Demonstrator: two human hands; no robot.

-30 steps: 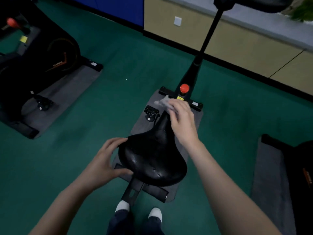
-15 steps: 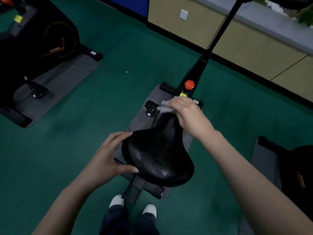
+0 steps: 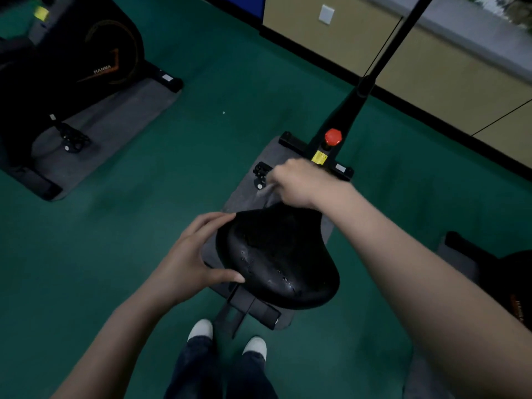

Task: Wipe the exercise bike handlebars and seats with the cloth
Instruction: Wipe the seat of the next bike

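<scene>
A black bike seat fills the middle of the view, with wet droplets on its top. My left hand rests on the seat's left edge, fingers along the rim and thumb on the near side. My right hand is curled over the narrow nose of the seat and grips a grey cloth, of which only a small fold shows under the fingers. The bike's black handlebar post rises to the top right; the handlebars are out of view.
The bike stands on a grey mat over green floor. A red knob sits on the frame. Another black bike on a mat is at upper left, a third at the right edge. My shoes are below the seat.
My right hand with the cloth has slid leftward round the seat's nose, so less cloth shows. My left hand stays on the seat's left edge. The view has shifted closer.
</scene>
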